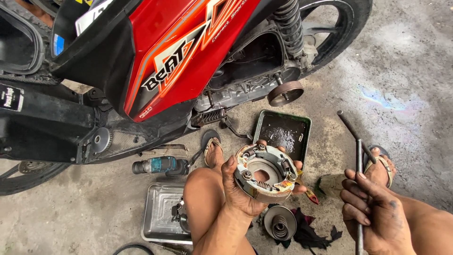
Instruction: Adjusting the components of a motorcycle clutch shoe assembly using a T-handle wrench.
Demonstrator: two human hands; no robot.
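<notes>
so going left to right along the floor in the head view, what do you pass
cordless drill → metal tray → left hand holding the round clutch assembly → dark rag → right hand gripping a long metal bar

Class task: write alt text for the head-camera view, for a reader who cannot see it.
A person's greasy left hand holds up a round clutch assembly, while the right hand grips a long metal rod. A red scooter, cordless drill and trays sit on the concrete floor.
</notes>
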